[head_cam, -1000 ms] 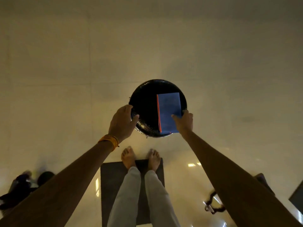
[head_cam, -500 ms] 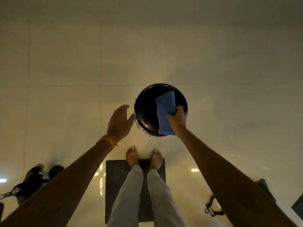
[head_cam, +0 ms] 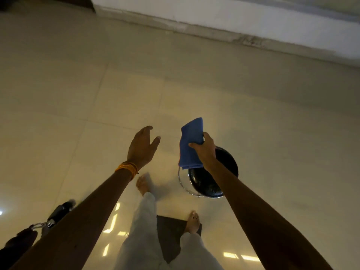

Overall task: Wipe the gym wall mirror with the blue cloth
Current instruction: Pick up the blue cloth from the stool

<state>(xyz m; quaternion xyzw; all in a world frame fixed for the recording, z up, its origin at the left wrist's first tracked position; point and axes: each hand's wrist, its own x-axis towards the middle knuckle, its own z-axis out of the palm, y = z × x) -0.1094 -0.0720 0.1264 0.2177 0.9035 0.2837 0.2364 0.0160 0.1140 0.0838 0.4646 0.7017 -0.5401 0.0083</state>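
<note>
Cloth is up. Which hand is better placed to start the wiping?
Right. The right hand grips the cloth, holding it up off the stool, so it can go straight to wiping. The left hand is open and holds nothing.

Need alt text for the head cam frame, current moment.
The person's right hand grips a folded blue cloth, with a round black stool behind it on the glossy tiled floor. The left hand, with an orange band at the wrist, is open and empty. A dark mat lies underfoot.
</note>
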